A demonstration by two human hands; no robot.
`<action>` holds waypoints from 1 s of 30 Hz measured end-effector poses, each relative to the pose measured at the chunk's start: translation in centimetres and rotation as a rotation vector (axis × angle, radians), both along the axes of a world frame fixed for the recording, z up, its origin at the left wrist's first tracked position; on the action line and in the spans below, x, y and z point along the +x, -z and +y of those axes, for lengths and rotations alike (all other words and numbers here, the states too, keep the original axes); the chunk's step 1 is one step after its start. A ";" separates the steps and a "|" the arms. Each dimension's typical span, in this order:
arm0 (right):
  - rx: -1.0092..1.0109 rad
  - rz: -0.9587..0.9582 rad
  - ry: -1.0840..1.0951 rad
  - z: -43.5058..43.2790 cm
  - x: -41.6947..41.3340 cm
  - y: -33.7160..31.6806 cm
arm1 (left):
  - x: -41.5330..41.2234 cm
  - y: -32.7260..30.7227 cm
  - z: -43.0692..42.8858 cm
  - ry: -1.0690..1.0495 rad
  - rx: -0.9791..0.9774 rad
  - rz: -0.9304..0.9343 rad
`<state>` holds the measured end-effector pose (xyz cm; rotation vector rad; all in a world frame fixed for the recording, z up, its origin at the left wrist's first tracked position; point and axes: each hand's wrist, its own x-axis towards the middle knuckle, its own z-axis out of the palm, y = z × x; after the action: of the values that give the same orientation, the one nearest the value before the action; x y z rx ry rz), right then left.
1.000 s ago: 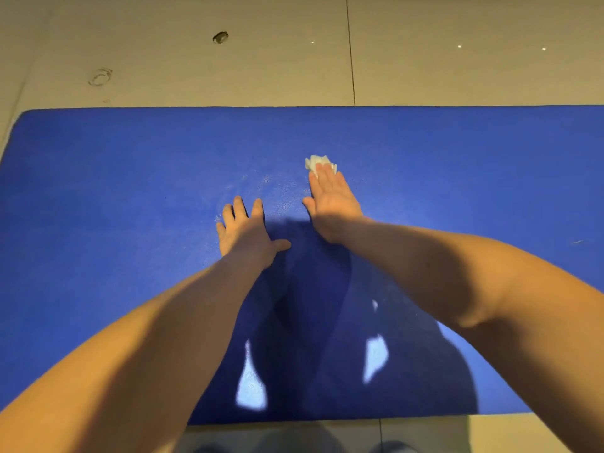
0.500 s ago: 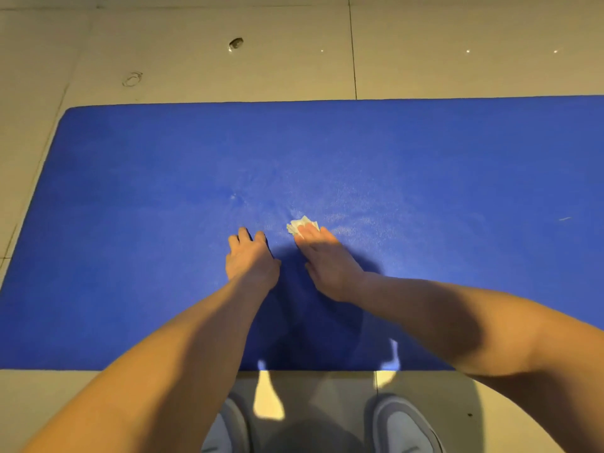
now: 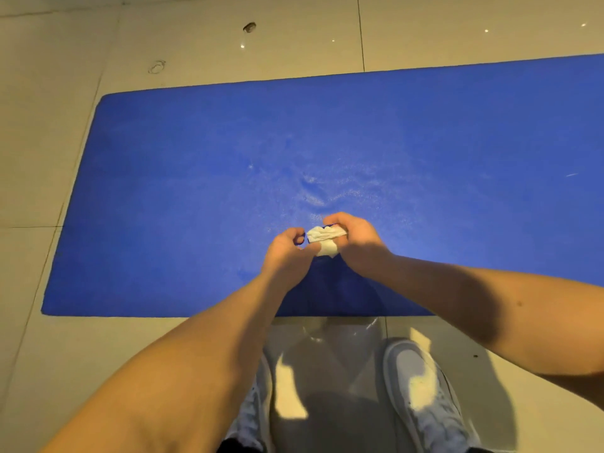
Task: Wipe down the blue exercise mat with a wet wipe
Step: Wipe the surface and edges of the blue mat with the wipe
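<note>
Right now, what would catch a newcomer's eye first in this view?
The blue exercise mat fills the middle of the tiled floor. Over its near edge, the left hand and right hand hold a crumpled white wet wipe between them. Pale blue shoes stand on the floor below the mat.

Pale blue shoes (image 3: 428, 397) stand near on the beige tiled floor (image 3: 49, 158). Far left lie a dark spot (image 3: 249, 27) and, perhaps, a ring-shaped scuff (image 3: 156, 67).
</note>
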<state>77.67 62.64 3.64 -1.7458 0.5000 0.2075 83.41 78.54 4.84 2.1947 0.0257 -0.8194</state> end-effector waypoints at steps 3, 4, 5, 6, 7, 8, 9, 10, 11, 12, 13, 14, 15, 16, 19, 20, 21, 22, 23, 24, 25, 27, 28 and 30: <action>-0.042 -0.012 -0.016 0.7 -1.5 -0.2 | -1.7 -0.6 -0.1 -0.057 -0.191 0.118; -0.083 -0.010 -0.018 0.8 -1.8 -0.2 | -2.0 -0.7 -0.1 -0.058 -0.197 0.119; -0.126 -0.005 -0.017 0.9 -2.1 -0.2 | -2.3 -0.7 0.0 -0.049 -0.175 0.107; -0.189 0.006 -0.015 1.0 -2.4 -0.3 | -2.6 -0.8 0.0 -0.042 -0.157 0.085; -0.250 0.019 -0.005 1.1 -2.6 -0.4 | -2.8 -1.0 0.0 -0.039 -0.143 0.063; -0.302 0.049 0.016 1.2 -2.7 -0.5 | -3.0 -1.3 0.0 -0.038 -0.140 0.045; -0.328 0.077 0.046 1.4 -2.8 -0.7 | -3.2 -1.6 0.0 -0.037 -0.132 0.028; -0.342 0.099 0.073 1.5 -2.9 -1.1 | -3.4 -2.1 0.0 -0.032 -0.126 0.010; -0.354 0.112 0.092 1.5 -2.8 -1.5 | -3.6 -2.6 -0.1 -0.031 -0.124 -0.007; -0.370 0.124 0.105 1.6 -2.8 -2.3 | -3.7 -3.2 -0.1 -0.029 -0.132 -0.027; -0.387 0.138 0.116 1.7 -2.7 -3.0 | -3.8 -3.8 0.0 -0.028 -0.145 -0.045; -0.406 0.154 0.130 1.7 -2.6 -3.8 | -3.8 -4.3 0.0 -0.026 -0.152 -0.060; -0.426 0.172 0.149 1.8 -2.6 -4.5 | -3.9 -4.9 0.1 -0.022 -0.157 -0.070; -0.435 0.189 0.169 1.9 -2.7 -5.2 | -3.9 -5.6 0.1 -0.019 -0.162 -0.079; -0.300 0.251 0.285 2.7 -3.1 -7.3 | -4.3 -7.1 0.4 -0.010 -0.206 -0.107; -0.177 0.263 0.345 3.1 -3.2 -8.0 | -4.6 -7.6 0.5 -0.005 -0.224 -0.121; -0.039 0.271 0.409 3.5 -3.4 -8.7 | -4.9 -8.1 0.7 0.001 -0.242 -0.137; 0.080 0.269 0.463 3.8 -3.6 -9.5 | -5.3 -8.7 0.8 0.008 -0.253 -0.151; 0.170 0.262 0.498 4.2 -3.8 -10.1 | -5.6 -9.2 1.1 0.013 -0.262 -0.163; 0.249 0.253 0.519 4.5 -4.0 -10.8 | -5.9 -9.8 1.3 0.018 -0.269 -0.173; 0.318 0.240 0.527 4.8 -4.3 -11.5 | -6.1 -10.3 1.7 0.025 -0.274 -0.179; 0.400 0.208 0.513 5.5 -5.0 -13.2 | -6.4 -11.3 2.5 0.048 -0.286 -0.193; 0.417 0.190 0.501 5.9 -5.4 -14.1 | -6.6 -12.0 3.0 0.068 -0.295 -0.203; 0.414 0.163 0.502 6.7 -6.1 -16.0 | -6.9 -13.3 3.8 0.106 -0.317 -0.228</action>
<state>71.57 69.31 19.64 -1.1642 0.9259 0.0856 76.51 82.33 18.17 1.9858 -0.3151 -0.5798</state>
